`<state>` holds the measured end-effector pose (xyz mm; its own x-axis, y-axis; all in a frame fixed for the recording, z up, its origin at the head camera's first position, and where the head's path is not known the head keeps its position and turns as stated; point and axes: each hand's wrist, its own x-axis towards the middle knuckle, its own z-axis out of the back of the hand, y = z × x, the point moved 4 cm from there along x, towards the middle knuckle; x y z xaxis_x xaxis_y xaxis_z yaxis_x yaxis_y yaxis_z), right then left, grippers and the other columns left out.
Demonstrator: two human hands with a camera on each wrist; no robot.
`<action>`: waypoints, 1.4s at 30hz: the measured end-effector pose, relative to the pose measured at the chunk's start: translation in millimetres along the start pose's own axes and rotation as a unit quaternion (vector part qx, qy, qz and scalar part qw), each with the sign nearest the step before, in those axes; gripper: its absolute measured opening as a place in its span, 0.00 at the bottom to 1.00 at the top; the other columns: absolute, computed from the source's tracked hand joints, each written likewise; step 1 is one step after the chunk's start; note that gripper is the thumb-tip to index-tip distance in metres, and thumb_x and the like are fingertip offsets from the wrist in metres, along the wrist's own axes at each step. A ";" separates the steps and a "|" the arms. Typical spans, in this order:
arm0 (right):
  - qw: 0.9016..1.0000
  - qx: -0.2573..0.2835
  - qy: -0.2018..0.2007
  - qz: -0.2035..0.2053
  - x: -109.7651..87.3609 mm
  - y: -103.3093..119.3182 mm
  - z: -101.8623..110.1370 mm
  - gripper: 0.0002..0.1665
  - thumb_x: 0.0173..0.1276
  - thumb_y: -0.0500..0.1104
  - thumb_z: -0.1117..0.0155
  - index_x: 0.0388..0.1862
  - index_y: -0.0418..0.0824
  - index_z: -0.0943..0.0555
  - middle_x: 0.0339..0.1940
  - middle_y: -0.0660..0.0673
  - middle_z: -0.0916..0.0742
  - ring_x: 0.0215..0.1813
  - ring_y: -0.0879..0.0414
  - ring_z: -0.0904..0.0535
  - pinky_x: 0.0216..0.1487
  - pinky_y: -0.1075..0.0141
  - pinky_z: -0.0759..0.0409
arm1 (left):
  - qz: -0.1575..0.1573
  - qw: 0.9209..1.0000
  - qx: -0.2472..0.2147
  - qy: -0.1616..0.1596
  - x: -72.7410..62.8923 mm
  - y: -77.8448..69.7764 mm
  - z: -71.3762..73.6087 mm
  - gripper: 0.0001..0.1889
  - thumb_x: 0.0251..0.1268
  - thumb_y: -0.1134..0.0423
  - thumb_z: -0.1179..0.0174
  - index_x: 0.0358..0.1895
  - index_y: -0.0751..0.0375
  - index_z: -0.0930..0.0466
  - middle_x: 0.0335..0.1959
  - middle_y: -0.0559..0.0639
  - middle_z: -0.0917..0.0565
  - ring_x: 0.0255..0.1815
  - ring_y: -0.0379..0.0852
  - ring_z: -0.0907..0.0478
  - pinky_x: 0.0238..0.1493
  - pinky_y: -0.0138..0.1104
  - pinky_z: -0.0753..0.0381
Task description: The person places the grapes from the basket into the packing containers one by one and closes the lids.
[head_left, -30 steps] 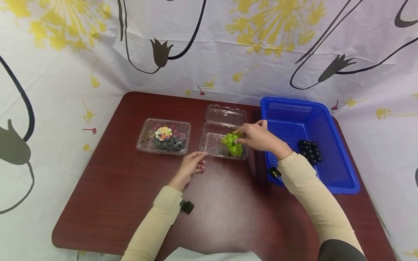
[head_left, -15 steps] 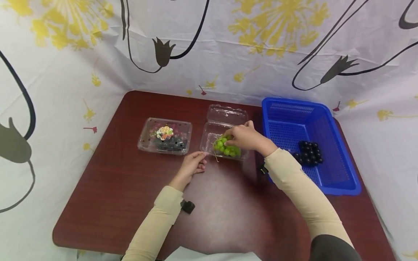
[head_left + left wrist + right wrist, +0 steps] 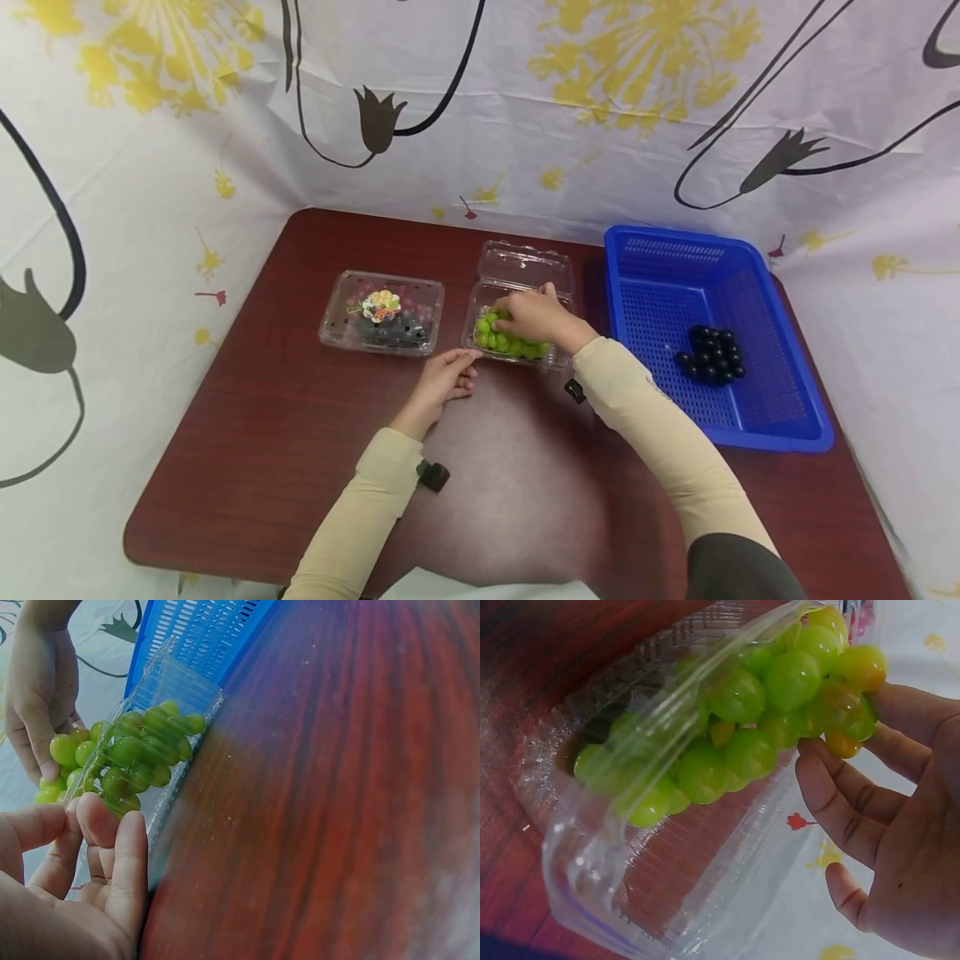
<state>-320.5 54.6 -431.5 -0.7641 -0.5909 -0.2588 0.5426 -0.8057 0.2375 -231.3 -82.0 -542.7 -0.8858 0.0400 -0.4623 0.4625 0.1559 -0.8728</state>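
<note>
A bunch of green grapes (image 3: 504,342) lies in an open clear plastic clamshell box (image 3: 525,265) in the middle of the table, its lid tipped back. My right hand (image 3: 536,318) holds the bunch at its left end; in the right wrist view the fingers curl about the outermost grapes (image 3: 791,679), which rise above the rim. My left hand (image 3: 442,382) pinches the near left corner of the box's rim between thumb and fingers, as the left wrist view shows. Part of the bunch is hidden under my right hand in the head view.
Left of the open box sits a closed clear box (image 3: 382,312) with red and dark grapes and a flower-shaped sticker. On the right a blue plastic basket (image 3: 806,375) holds a bunch of black grapes (image 3: 711,357). A patterned cloth (image 3: 465,100) hangs behind the table (image 3: 247,442).
My right hand has moved left with the green grapes, laying the bunch lengthwise across the box; it stood at the right end before. The left hand stays at the box's corner.
</note>
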 end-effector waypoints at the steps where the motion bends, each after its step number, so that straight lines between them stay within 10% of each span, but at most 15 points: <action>1: 1.000 0.000 0.000 -0.002 1.1 -0.5 -1.0 0.20 0.70 0.53 0.40 0.57 0.47 0.18 0.45 0.50 0.11 0.36 0.56 0.21 0.50 0.50 0.42 | 0.000 1.000 -0.001 0.000 -0.2 -0.2 -0.1 0.15 0.74 0.58 0.48 0.54 0.62 0.19 0.26 0.45 0.23 0.22 0.37 0.26 0.26 0.29 0.23; 42: 0.997 -0.046 0.015 -0.053 8.1 0.9 -20.6 0.35 0.69 0.67 0.48 0.66 0.49 0.26 0.61 0.47 0.18 0.64 0.49 0.24 0.67 0.38 0.46 | 0.006 1.000 -0.002 0.001 -1.4 -0.9 -0.9 0.15 0.73 0.58 0.47 0.53 0.60 0.19 0.25 0.44 0.23 0.21 0.36 0.26 0.26 0.29 0.22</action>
<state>-319.1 48.3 -452.7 -0.8089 -0.5025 -0.3053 0.4908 -0.8630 0.1200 -230.4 -81.4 -541.1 -0.8806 0.0444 -0.4718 0.4724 0.1600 -0.8667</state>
